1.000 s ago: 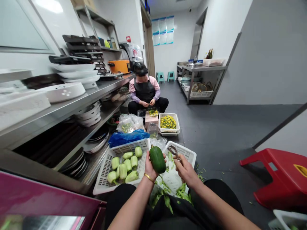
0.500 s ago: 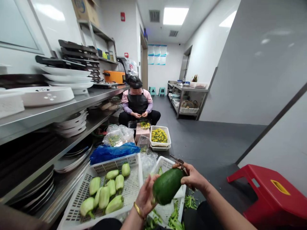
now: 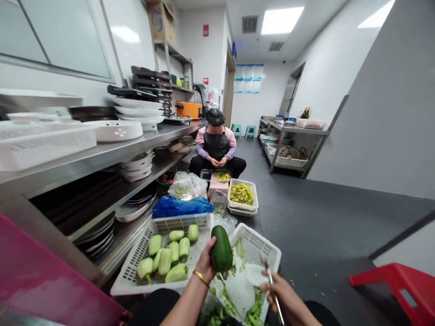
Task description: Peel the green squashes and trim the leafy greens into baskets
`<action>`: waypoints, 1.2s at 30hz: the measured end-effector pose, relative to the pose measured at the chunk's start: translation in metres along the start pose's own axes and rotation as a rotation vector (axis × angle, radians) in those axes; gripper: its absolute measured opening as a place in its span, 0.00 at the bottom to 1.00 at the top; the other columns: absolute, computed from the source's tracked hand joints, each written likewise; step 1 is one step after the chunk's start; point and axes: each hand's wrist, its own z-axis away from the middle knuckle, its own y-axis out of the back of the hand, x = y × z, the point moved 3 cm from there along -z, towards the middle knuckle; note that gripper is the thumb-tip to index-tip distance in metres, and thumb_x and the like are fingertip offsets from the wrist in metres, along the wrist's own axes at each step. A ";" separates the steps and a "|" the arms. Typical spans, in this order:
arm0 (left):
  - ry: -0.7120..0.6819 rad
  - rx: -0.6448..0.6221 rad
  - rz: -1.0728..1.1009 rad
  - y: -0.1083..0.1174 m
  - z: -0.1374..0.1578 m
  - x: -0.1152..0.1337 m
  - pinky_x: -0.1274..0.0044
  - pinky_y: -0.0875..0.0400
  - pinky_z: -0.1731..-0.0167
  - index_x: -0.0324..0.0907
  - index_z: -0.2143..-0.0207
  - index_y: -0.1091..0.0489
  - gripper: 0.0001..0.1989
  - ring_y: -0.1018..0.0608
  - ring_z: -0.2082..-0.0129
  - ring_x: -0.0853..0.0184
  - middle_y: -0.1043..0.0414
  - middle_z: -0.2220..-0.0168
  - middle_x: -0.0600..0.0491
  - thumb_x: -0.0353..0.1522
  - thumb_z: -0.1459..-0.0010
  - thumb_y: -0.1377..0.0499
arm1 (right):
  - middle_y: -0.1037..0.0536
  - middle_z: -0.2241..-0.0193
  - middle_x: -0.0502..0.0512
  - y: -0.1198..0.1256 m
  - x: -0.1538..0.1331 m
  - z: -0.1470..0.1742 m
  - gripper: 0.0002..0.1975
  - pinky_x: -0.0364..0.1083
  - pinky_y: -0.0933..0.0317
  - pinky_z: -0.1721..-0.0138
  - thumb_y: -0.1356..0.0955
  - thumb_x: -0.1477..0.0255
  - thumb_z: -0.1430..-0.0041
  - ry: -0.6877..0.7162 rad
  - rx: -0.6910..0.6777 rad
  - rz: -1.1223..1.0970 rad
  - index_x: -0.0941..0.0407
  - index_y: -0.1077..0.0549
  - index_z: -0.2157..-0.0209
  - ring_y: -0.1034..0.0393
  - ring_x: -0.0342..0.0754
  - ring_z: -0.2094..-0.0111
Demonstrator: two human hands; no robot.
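My left hand (image 3: 205, 265), with a gold bangle at the wrist, is wrapped round a dark green unpeeled gourd (image 3: 221, 250), held up almost upright. My right hand (image 3: 277, 292) grips a metal peeler (image 3: 274, 294); its head is blurred. Hand and peeler are apart from the gourd, to its right. Below both lies a white perforated basket (image 3: 272, 246) with long green peel strips (image 3: 254, 312) and a whitish sheet or bag in it. A second white basket (image 3: 127, 283) on the left holds several pale green peeled gourds (image 3: 165, 261).
Ahead, a co-worker (image 3: 216, 145) sits with both hands together, near a white basket of yellow-green flowers (image 3: 242, 194). A blue plastic bag (image 3: 181, 206) lies behind the gourd basket. Steel shelving (image 3: 176, 131) with dishes runs along the left; a red stool (image 3: 401, 290) stands right.
My right hand has left the gourd and moved down to the right with the peeler. The gourd, now in my left hand alone, has turned more upright. The view has swung left.
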 end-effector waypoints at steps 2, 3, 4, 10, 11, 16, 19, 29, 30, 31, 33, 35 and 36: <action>-0.010 -0.062 0.037 -0.002 -0.003 0.000 0.61 0.31 0.57 0.33 0.59 0.30 0.17 0.22 0.63 0.54 0.23 0.69 0.43 0.36 0.48 0.42 | 0.32 0.85 0.46 0.001 0.016 0.016 0.27 0.36 0.55 0.89 0.33 0.71 0.60 -0.100 -0.081 0.088 0.61 0.35 0.54 0.47 0.36 0.90; -0.008 -0.108 0.052 -0.004 -0.004 -0.003 0.60 0.31 0.57 0.34 0.57 0.30 0.18 0.22 0.61 0.53 0.23 0.66 0.43 0.37 0.48 0.42 | 0.30 0.82 0.48 -0.001 0.013 0.024 0.28 0.36 0.54 0.89 0.33 0.71 0.60 -0.083 -0.093 0.104 0.61 0.36 0.53 0.47 0.36 0.89; 0.001 -0.153 0.063 -0.005 -0.005 -0.007 0.60 0.31 0.57 0.34 0.56 0.30 0.20 0.23 0.60 0.52 0.24 0.64 0.42 0.37 0.49 0.42 | 0.29 0.79 0.49 -0.004 0.001 0.032 0.30 0.36 0.53 0.90 0.33 0.70 0.58 -0.017 -0.085 0.100 0.60 0.38 0.50 0.46 0.36 0.89; 0.060 -0.324 -0.004 -0.007 -0.010 -0.032 0.58 0.33 0.56 0.37 0.55 0.31 0.29 0.24 0.58 0.50 0.25 0.62 0.41 0.49 0.53 0.40 | 0.36 0.80 0.43 -0.018 -0.074 0.053 0.28 0.39 0.50 0.87 0.40 0.53 0.42 0.452 -0.061 0.164 0.52 0.46 0.45 0.49 0.37 0.87; 0.063 -0.336 -0.035 -0.006 -0.010 -0.034 0.58 0.33 0.57 0.38 0.55 0.31 0.30 0.24 0.59 0.51 0.24 0.63 0.42 0.50 0.53 0.39 | 0.37 0.80 0.43 -0.019 -0.073 0.052 0.24 0.40 0.47 0.84 0.41 0.53 0.42 0.479 -0.037 0.273 0.53 0.40 0.50 0.46 0.39 0.85; 0.053 -0.394 -0.243 0.000 -0.016 -0.037 0.61 0.31 0.59 0.36 0.58 0.30 0.27 0.22 0.65 0.54 0.24 0.67 0.43 0.45 0.56 0.35 | 0.34 0.74 0.50 -0.030 -0.064 0.043 0.16 0.46 0.43 0.67 0.46 0.57 0.39 0.550 0.030 0.691 0.54 0.41 0.70 0.38 0.46 0.70; -0.024 -0.409 -0.315 -0.002 -0.023 -0.034 0.62 0.30 0.60 0.35 0.62 0.30 0.25 0.22 0.66 0.53 0.24 0.68 0.42 0.45 0.56 0.36 | 0.35 0.76 0.49 -0.040 -0.074 0.035 0.14 0.46 0.46 0.69 0.47 0.58 0.39 0.519 0.000 0.767 0.53 0.46 0.72 0.39 0.47 0.72; -0.121 -0.306 -0.307 -0.007 -0.031 -0.036 0.67 0.28 0.63 0.36 0.64 0.29 0.24 0.22 0.65 0.55 0.24 0.69 0.46 0.42 0.62 0.32 | 0.33 0.76 0.50 -0.042 -0.035 0.032 0.13 0.43 0.44 0.71 0.49 0.60 0.37 0.496 0.035 0.795 0.53 0.44 0.68 0.37 0.46 0.74; -0.096 -0.276 -0.262 -0.006 -0.032 -0.037 0.67 0.28 0.62 0.36 0.65 0.29 0.24 0.22 0.64 0.54 0.24 0.69 0.45 0.43 0.62 0.32 | 0.32 0.75 0.50 -0.040 -0.023 0.035 0.13 0.43 0.43 0.70 0.49 0.60 0.37 0.474 0.025 0.778 0.53 0.44 0.67 0.36 0.46 0.74; -0.072 -0.247 -0.208 -0.006 -0.032 -0.036 0.66 0.28 0.62 0.36 0.66 0.28 0.24 0.22 0.63 0.54 0.24 0.68 0.45 0.44 0.62 0.33 | 0.31 0.75 0.51 -0.039 -0.010 0.038 0.13 0.43 0.43 0.70 0.49 0.60 0.37 0.446 0.000 0.767 0.53 0.43 0.67 0.36 0.46 0.74; -0.062 -0.205 -0.092 -0.008 -0.034 -0.029 0.63 0.28 0.61 0.37 0.67 0.28 0.24 0.23 0.62 0.52 0.24 0.68 0.44 0.46 0.60 0.34 | 0.29 0.74 0.52 -0.035 0.014 0.046 0.14 0.43 0.41 0.68 0.48 0.60 0.38 0.392 -0.094 0.773 0.53 0.41 0.66 0.34 0.46 0.72; -0.126 -0.184 0.003 -0.011 -0.034 -0.017 0.62 0.28 0.61 0.38 0.63 0.29 0.24 0.23 0.62 0.53 0.24 0.67 0.46 0.46 0.58 0.35 | 0.28 0.71 0.55 -0.029 0.029 0.053 0.14 0.44 0.40 0.66 0.47 0.60 0.39 0.329 -0.178 0.805 0.54 0.39 0.66 0.33 0.48 0.70; -0.161 -0.178 0.036 -0.012 -0.034 -0.011 0.61 0.28 0.61 0.39 0.61 0.29 0.24 0.23 0.62 0.54 0.24 0.66 0.46 0.45 0.57 0.36 | 0.27 0.69 0.57 -0.023 0.031 0.056 0.15 0.44 0.40 0.63 0.47 0.60 0.40 0.301 -0.202 0.817 0.54 0.38 0.65 0.32 0.49 0.68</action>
